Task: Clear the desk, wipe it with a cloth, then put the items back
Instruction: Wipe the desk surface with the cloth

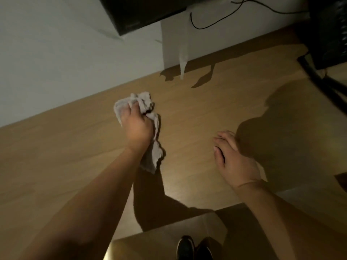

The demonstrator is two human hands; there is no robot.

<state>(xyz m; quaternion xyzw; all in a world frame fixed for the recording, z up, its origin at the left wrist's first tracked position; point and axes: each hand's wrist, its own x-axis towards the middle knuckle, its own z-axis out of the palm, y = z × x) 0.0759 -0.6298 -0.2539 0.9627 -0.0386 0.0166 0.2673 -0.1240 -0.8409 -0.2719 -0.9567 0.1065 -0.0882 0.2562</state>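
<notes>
Desk (197,117) dim; left hand (138,128) covers crumpled cloth (150,154).

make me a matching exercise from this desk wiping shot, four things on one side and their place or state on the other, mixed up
Things:
1. cloth
2. right hand
3. black cable
4. shoes

Places or states:
A. on the floor at the bottom edge
B. bunched in the left hand on the desk
C. against the white wall at the top
D. open, holding nothing

Pairs: 1-B, 2-D, 3-C, 4-A
</notes>
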